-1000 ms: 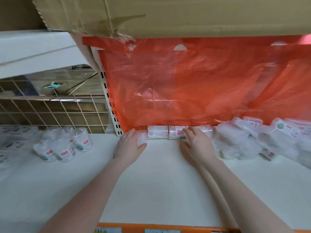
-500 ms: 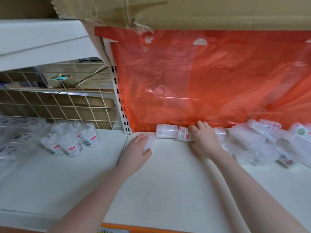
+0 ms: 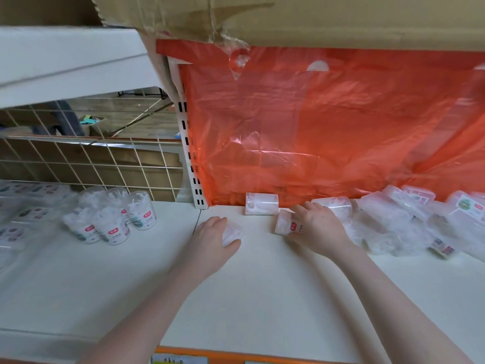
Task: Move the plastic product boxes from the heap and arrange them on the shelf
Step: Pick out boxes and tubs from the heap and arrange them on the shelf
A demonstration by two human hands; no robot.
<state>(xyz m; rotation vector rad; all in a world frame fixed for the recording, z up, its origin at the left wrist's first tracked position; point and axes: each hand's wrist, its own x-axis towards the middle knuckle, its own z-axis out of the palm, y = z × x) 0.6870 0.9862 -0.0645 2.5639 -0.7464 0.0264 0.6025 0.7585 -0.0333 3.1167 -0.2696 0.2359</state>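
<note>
My left hand (image 3: 214, 239) grips a clear plastic tub (image 3: 232, 232) lying on the white shelf (image 3: 262, 298). My right hand (image 3: 319, 227) holds another clear tub with a red label (image 3: 286, 223), tilted on its side. A third tub (image 3: 261, 203) lies on its side against the orange back sheet, and a further one (image 3: 334, 203) lies just beyond my right fingers. The heap of clear plastic boxes (image 3: 409, 222) spreads along the shelf at the right.
A group of upright tubs (image 3: 112, 222) stands on the neighbouring shelf at the left, with flat packets (image 3: 23, 214) beyond them. A wire grid panel (image 3: 91, 166) backs that side. Orange plastic sheet (image 3: 328, 127) hangs behind, a cardboard box (image 3: 288, 17) overhead.
Both hands have drawn back from the back wall toward me, each bringing a tub out of the row. The view has shifted left.
</note>
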